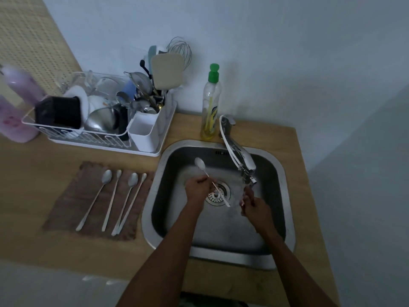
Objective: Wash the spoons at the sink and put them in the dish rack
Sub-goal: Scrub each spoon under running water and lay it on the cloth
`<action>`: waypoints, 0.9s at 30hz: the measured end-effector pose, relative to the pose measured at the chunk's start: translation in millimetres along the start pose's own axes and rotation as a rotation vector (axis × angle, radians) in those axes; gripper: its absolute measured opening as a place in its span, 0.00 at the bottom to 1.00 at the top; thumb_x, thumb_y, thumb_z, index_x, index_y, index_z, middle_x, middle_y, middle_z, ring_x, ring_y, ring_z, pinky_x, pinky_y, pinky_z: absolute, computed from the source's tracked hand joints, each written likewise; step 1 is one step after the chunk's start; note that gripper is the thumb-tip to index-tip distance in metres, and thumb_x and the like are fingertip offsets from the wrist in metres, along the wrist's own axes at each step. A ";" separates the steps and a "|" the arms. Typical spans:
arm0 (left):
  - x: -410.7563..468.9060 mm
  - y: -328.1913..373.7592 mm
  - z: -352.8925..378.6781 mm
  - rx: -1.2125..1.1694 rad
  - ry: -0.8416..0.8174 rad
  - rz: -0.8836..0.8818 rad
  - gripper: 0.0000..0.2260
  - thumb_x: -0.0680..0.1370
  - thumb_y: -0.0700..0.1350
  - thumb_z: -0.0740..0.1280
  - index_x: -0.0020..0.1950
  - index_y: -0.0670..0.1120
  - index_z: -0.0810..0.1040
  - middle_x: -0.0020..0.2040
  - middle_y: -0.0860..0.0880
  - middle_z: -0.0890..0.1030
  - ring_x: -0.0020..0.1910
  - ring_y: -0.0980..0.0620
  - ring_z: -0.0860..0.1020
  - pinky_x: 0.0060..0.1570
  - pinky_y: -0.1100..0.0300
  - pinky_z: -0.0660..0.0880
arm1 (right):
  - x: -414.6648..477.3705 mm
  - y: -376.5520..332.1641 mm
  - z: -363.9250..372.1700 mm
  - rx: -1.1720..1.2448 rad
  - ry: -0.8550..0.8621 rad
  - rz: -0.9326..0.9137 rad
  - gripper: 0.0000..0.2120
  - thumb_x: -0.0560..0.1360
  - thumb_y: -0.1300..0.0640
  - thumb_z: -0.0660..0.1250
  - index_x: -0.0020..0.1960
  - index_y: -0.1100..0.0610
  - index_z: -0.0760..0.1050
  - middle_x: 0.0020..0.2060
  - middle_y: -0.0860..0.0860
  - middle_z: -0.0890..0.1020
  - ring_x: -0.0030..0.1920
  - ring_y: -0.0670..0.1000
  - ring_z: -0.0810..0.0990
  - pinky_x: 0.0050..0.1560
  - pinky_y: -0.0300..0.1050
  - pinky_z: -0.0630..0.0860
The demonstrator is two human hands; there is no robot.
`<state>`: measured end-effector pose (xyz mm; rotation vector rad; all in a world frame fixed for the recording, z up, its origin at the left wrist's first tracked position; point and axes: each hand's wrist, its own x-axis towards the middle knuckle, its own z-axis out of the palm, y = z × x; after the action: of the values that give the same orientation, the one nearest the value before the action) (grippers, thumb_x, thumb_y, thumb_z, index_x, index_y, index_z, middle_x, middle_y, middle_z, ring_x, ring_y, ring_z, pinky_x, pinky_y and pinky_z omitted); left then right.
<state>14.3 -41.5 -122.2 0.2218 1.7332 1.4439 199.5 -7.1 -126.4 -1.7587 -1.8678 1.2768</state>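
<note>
- I am watching the left hand (197,189) closing around the handle of a long spoon (209,177) over the sink (280,171), with the bowl end pointing up and away toward the back wall of the basin and the tail end crossing above the drain strainer (218,194).
- The right hand (254,203) is sitting just under the faucet (240,156) spout, fingers curled on something small and pale; I cannot tell whether it is a second spoon or only the water running over the fingers.
- I am reading this as the washing step: one spoon is being rinsed or rubbed in the basin, not yet heading for the rack.
- Four more spoons (119,198) are lying side by side on the brown cloth (66,216) left of the sink, well apart from the hands, so by my judgement most of the task is waiting.
- The dish rack (73,135) is standing at the back left of the counter, crowded, with its white cutlery cup (145,131) at the near right corner looking partly free.
- For the next move I am expecting the spoon to need carrying left over the sink rim and dropping handle-down into that cup, steering clear of the soap bottle (211,103).
</note>
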 end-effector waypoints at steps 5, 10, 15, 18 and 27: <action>-30.9 3.6 -45.2 0.119 0.022 0.028 0.04 0.75 0.34 0.69 0.48 0.36 0.83 0.43 0.38 0.85 0.38 0.47 0.83 0.35 0.63 0.80 | 2.2 5.1 13.7 -0.233 -0.068 -0.014 0.25 0.81 0.40 0.53 0.42 0.55 0.81 0.38 0.53 0.85 0.40 0.53 0.83 0.46 0.48 0.79; -41.5 3.1 -113.8 0.348 0.102 0.147 0.05 0.76 0.44 0.71 0.47 0.45 0.85 0.38 0.48 0.85 0.37 0.53 0.84 0.43 0.58 0.82 | 3.0 -7.6 42.9 -0.307 -0.134 -0.073 0.25 0.79 0.42 0.55 0.43 0.59 0.82 0.38 0.55 0.85 0.44 0.57 0.83 0.40 0.43 0.69; -41.2 15.1 -194.5 0.560 0.317 0.230 0.20 0.71 0.51 0.72 0.60 0.45 0.81 0.47 0.48 0.86 0.48 0.53 0.83 0.52 0.57 0.78 | 0.4 -24.5 64.3 -0.275 -0.213 -0.083 0.21 0.80 0.43 0.57 0.48 0.55 0.83 0.42 0.54 0.86 0.47 0.56 0.84 0.48 0.45 0.76; -42.2 25.9 -235.0 0.568 0.436 0.221 0.11 0.73 0.45 0.73 0.52 0.42 0.85 0.46 0.43 0.86 0.49 0.49 0.83 0.49 0.59 0.74 | 10.8 -24.3 77.9 -0.193 -0.241 -0.111 0.20 0.76 0.38 0.57 0.47 0.49 0.82 0.40 0.49 0.86 0.42 0.53 0.85 0.52 0.52 0.81; -9.8 56.0 -315.1 0.691 0.552 0.134 0.09 0.72 0.40 0.72 0.48 0.36 0.85 0.45 0.34 0.84 0.48 0.42 0.83 0.41 0.58 0.71 | -9.7 -71.3 97.7 0.007 -0.219 -0.070 0.16 0.80 0.48 0.63 0.40 0.55 0.82 0.38 0.51 0.86 0.36 0.47 0.85 0.43 0.45 0.79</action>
<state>-217.2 -257.9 -76.3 0.3269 2.6866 0.9877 84.5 -46.0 -126.3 -1.5898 -2.0180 1.4985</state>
